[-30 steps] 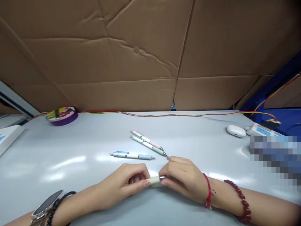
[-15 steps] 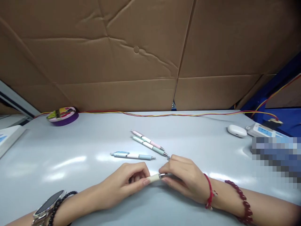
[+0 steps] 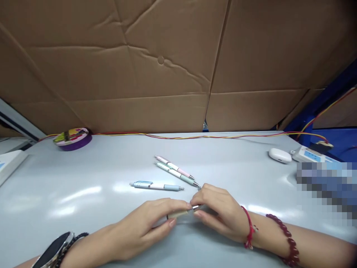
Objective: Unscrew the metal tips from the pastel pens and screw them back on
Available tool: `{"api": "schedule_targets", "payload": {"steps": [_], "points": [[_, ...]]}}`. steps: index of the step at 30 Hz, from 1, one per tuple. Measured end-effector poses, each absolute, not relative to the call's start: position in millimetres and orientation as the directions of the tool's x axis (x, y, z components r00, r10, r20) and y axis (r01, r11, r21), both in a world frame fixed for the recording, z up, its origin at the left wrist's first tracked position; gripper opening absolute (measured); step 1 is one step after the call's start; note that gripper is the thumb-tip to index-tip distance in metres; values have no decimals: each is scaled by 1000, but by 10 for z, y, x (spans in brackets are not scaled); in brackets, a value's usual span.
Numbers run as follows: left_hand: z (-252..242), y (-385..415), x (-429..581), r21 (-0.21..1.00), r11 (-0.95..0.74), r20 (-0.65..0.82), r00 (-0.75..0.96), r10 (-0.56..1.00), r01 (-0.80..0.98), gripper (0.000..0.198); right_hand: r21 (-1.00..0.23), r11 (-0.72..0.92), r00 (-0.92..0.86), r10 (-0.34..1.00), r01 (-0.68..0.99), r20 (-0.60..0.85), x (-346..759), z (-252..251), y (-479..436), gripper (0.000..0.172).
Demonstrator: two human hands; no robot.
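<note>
Pinching cream pen (image 3: 178, 214) at metal tip with right hand (image 3: 220, 208), with thumb and forefinger of left hand (image 3: 139, 225) parted about barrel, with blue pen (image 3: 158, 186) just beyond left fingers

Glossy tabletop (image 3: 240, 167), creased matt cardboard (image 3: 125, 74), smooth plastic pens (image 3: 158, 186); shiny metal tip (image 3: 196, 207) on held pen (image 3: 178, 214)

Cannot see the far end of the pen (image 3: 179, 214) inside the right hand (image 3: 220, 208), lower centre, nor identify the pixelated patch (image 3: 326, 188) at right. See only part of the watch (image 3: 52, 250), cut off bottom left.
</note>
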State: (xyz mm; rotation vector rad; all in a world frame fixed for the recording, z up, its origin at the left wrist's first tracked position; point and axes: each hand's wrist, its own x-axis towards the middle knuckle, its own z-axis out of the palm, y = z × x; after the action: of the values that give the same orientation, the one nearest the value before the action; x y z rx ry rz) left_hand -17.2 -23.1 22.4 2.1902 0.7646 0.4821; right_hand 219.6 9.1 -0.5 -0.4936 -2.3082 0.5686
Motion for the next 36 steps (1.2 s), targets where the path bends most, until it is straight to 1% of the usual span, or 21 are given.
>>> {"api": "schedule_targets", "payload": {"steps": [4,7,9,10,11,12,14,15,16,17,19,22,26,31,34,36], "points": [[256,-242,-163,714,-586,137,743,655,385,38,-536,822,-693,501,194,518,2211,31,66,18],[257,-242,-163,673,-630,163,753,638,388,35,-582,777,-640,577,239,507,2240,58,96,22],[237,-237,-168,614,-680,180,768,614,400,33,-585,751,-605,628,306,489,2281,86,174,26],[220,-233,-172,552,-727,210,776,594,407,32,-572,738,-602,651,359,462,2310,107,229,28],[200,-230,-177,464,-786,259,785,562,409,32,-542,719,-606,680,436,413,2343,133,290,31],[179,-228,-182,354,-840,317,793,520,410,31,-503,675,-607,726,540,323,2380,162,352,33],[142,-226,-190,148,-900,424,796,432,409,26,-371,611,-626,774,699,95,2456,223,460,35],[129,-226,-194,88,-906,457,791,406,414,23,-291,603,-630,776,743,2,2491,249,498,35],[120,-226,-197,59,-906,479,784,395,420,20,-224,617,-644,762,754,-69,2521,270,522,33],[114,-224,-200,54,-901,493,773,399,431,18,-173,635,-656,746,753,-117,2546,283,534,31],[103,-217,-206,64,-891,502,758,417,449,21,-131,670,-683,713,730,-157,2575,290,529,28],[76,-193,-216,77,-866,483,741,466,495,28,-145,695,-710,689,705,-149,2574,270,497,25],[28,-158,-220,88,-810,425,713,557,580,25,-150,703,-718,682,696,-135,2533,239,472,22],[13,-143,-225,112,-722,314,665,677,683,27,-90,709,-714,687,700,-138,2476,229,445,22],[20,-143,-229,112,-694,281,647,709,712,30,-54,721,-722,681,690,-123,2470,229,429,23],[20,-142,-231,117,-679,256,638,726,725,33,-59,719,-720,684,693,-121,2481,236,426,26]]}}
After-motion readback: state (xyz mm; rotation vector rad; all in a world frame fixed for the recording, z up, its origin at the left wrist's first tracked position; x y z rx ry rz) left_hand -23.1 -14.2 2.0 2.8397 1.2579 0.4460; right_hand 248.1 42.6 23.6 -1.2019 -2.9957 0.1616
